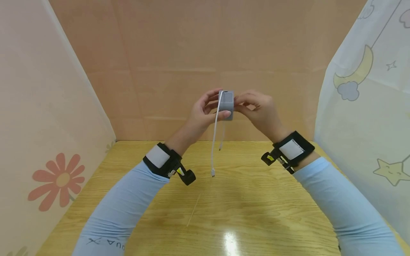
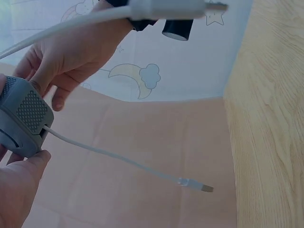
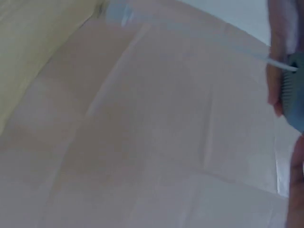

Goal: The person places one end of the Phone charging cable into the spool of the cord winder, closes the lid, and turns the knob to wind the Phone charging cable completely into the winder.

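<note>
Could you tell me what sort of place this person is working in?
Probably a small screened-off recording booth: a wooden table is walled in by a plain cardboard backdrop and printed cloth sides. Both hands hold a grey cable case over it.

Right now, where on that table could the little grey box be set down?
The wooden table lies bare between the two sleeves, from the near edge to the back wall. It is crowded only in the air above: both hands hold the grey box, and its white cable dangles toward the middle.
</note>
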